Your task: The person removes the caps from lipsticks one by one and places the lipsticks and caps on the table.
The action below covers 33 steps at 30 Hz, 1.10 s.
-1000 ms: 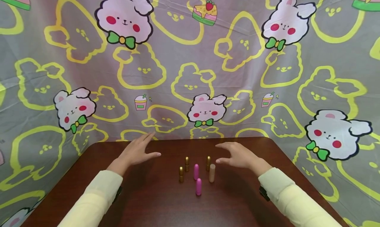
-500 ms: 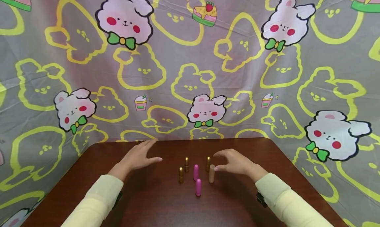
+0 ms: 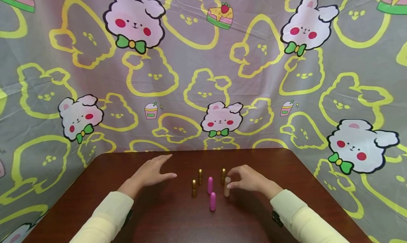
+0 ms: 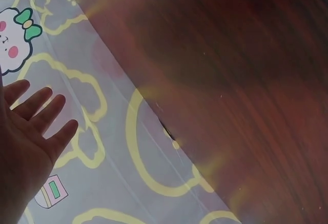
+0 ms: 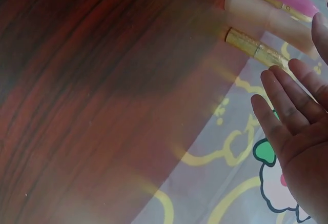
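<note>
The right hand (image 3: pixel 249 179), unclenched with fingers parted, is around the upright beige tube (image 3: pixel 226 191) on the table (image 3: pixel 171 218); whether they touch, I cannot tell; a gold tube (image 3: pixel 223 174) stands just beyond, two pink tubes (image 3: pixel 212 202) left; the left hand (image 3: pixel 149 171) hovers empty, fingers extended, left of two more gold tubes (image 3: pixel 194 188).

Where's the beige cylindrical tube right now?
Head view, right of centre: the beige cylindrical tube stands beside the right hand, right of the farther pink round-tipped tube.
</note>
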Available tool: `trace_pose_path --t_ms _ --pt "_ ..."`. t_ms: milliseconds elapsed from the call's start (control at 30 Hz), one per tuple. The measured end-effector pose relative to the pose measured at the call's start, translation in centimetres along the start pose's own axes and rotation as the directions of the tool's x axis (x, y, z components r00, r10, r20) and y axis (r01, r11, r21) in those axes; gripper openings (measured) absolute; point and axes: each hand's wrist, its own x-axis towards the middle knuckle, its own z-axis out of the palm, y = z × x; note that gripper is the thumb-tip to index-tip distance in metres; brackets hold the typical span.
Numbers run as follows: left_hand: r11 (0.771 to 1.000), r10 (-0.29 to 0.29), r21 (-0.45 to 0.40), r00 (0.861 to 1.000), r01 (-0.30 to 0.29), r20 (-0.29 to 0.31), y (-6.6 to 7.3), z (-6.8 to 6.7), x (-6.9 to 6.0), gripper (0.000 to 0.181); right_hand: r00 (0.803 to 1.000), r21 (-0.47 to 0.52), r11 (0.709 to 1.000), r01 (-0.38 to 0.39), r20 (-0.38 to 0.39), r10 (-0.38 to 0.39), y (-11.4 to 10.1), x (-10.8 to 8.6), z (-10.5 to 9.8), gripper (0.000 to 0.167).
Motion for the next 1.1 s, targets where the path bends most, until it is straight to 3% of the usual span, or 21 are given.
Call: trace_pose_path --t_ms 200,400,533,1100 --pt "0.999 -0.013 -0.034 1.000 0.013 0.010 0.3 0.2 -0.4 0.091 0.999 0.024 0.999 0.040 0.007 -0.040 0.0 0.1 0.5 0.027" --pt "0.995 -0.035 -0.091 0.999 0.035 0.000 0.5 0.5 -0.5 0.087 1.000 0.067 0.998 0.002 0.019 -0.003 -0.1 0.1 1.0 0.017" --pt "0.987 -0.058 -0.151 0.998 0.055 -0.014 0.9 0.7 -0.6 0.086 1.000 0.088 0.996 -0.021 0.018 0.019 -0.2 0.0 1.1 0.016" --pt "0.947 -0.052 -0.321 0.997 0.029 -0.062 2.5 1.3 -0.4 0.071 0.998 0.140 0.989 -0.053 -0.017 0.056 -0.2 0.0 1.7 0.010"
